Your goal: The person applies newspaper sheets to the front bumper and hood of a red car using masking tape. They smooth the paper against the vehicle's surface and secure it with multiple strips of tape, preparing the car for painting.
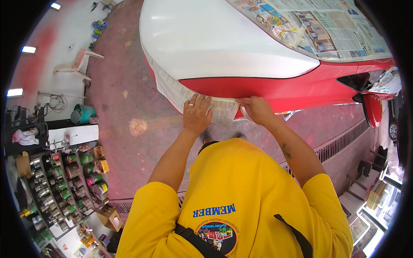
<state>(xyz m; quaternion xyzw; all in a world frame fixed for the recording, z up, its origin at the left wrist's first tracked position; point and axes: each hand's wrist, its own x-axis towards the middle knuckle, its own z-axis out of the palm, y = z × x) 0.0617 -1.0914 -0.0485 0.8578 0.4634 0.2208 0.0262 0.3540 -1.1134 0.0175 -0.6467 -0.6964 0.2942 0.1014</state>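
In front of me is a car with a red fender [275, 88] and a white hood [215, 41]. Newspaper [224, 112] covers its front edge below the red panel, and a pale strip of masking tape runs along the paper's top. My left hand [197, 114] lies on the paper, fingers stretched out and slightly apart, a ring on one finger. To its right, my right hand [258, 110] is closed at the tape strip's end. A pale curved rim under its fingers looks like a masking tape roll [245, 113], mostly hidden by the hand.
More newspaper [340, 32] covers the windshield. A red side mirror [372, 110] sticks out at the right. On the left stand a rack of paint cans [64, 185], a teal bucket [83, 114] and a plastic chair [76, 64]. A floor grate [340, 144] runs behind my right arm.
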